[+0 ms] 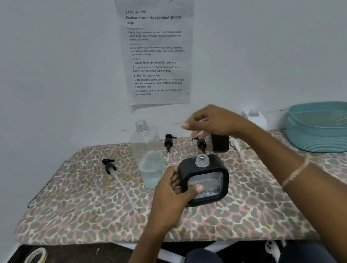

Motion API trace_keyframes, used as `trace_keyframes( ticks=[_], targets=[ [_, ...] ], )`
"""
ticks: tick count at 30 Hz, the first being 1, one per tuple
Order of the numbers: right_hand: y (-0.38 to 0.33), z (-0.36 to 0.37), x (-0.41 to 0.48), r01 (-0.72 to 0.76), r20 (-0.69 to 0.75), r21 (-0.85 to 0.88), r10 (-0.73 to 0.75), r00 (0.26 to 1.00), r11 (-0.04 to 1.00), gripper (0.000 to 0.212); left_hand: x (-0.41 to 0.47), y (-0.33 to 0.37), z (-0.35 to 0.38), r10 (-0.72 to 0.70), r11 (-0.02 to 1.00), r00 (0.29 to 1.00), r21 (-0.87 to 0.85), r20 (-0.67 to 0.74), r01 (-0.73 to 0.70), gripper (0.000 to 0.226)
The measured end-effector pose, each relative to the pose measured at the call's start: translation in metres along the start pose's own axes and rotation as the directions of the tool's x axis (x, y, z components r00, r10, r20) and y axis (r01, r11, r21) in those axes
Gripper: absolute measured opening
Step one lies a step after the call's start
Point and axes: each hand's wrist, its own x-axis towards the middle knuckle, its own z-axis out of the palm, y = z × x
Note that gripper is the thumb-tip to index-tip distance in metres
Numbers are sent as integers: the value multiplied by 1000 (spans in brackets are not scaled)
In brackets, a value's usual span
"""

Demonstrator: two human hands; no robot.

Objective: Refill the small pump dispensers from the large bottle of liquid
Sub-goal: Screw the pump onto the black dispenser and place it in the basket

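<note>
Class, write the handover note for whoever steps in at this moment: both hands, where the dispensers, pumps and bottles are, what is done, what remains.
Left hand grips the square black dispenser, upright on the patterned board, neck open.
Right hand is raised above it and blurred; unclear whether it pinches the pump below.
Two other pumps lie on the board.
Clear tall bottle stands uncapped, liquid low.
Dark dispenser and white bottle stand behind.
Done: three pumps off.
Left: pouring, then refitting pumps.
</note>
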Motion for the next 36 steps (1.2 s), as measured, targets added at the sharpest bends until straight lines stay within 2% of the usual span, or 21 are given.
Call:
trace_keyframes(
  ticks=[3,8,12,16,18,22,24,27,29,33,36],
  targets=[
    [-13,17,64,-94,-53,-115,89,995,989,49,2,-4,0,-10,1000,1000,-1,-26,10,49],
    [-6,63,143,-302,25,-265,320,947,916,35,2,-9,5,-19,1000,999,14,-33,20,47],
    [5,86,172,-447,21,-344,483,876,826,31,-2,-12,6,-6,1000,999,4,-34,6,45],
    [7,97,188,-526,70,-442,613,787,727,26,-2,-13,1,-3,1000,999,-2,-42,3,41],
    [11,101,192,-548,81,-430,636,768,717,33,-1,-14,-1,1,1000,999,7,-51,0,40],
    [18,105,196,-555,132,-369,634,762,745,49,0,-15,-3,9,1000,998,-3,-70,-9,45],
    [18,102,196,-576,151,-315,639,754,754,42,0,-16,-3,12,1000,997,-5,-75,-12,48],
    [4,85,189,-576,181,-254,623,761,777,20,0,-17,-4,8,1000,997,-3,-78,-8,53],
    [-11,66,179,-532,177,-196,563,807,824,24,0,-18,-4,1,1000,997,1,-79,-1,55],
    [-45,15,137,-337,5,-13,337,942,942,20,-1,-16,-1,-5,1000,997,26,-82,7,52],
    [-68,-24,91,-150,-150,79,160,976,986,31,-2,-15,2,-18,999,996,33,-85,21,47]
  ],
)
